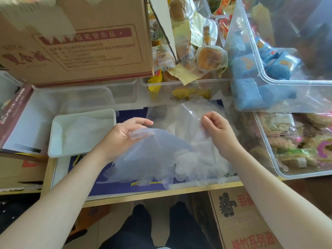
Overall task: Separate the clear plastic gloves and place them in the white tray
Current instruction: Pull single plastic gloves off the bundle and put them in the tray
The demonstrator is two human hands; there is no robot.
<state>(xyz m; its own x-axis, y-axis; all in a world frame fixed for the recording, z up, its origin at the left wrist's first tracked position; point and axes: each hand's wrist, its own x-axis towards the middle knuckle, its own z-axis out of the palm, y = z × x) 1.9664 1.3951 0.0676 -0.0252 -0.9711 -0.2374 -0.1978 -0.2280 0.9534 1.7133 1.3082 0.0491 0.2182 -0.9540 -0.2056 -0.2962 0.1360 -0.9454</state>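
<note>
Two bare hands pull apart clear plastic gloves over a cluttered table.

The left hand [125, 131] pinches the cuff edge of one clear glove [152, 155] between thumb and curled fingers, and the glove drapes down toward the near table edge. The right hand [214, 125], fingers curled, pinches another thin sheet from the pile of gloves [199, 159] lying just right of centre. The white tray [53, 141] sits on the left, beside the left hand, with some clear gloves already lying in it. A cardboard box [77, 42] stands at far left; clear bins of packaged snacks [296, 141] crowd the right.
</note>
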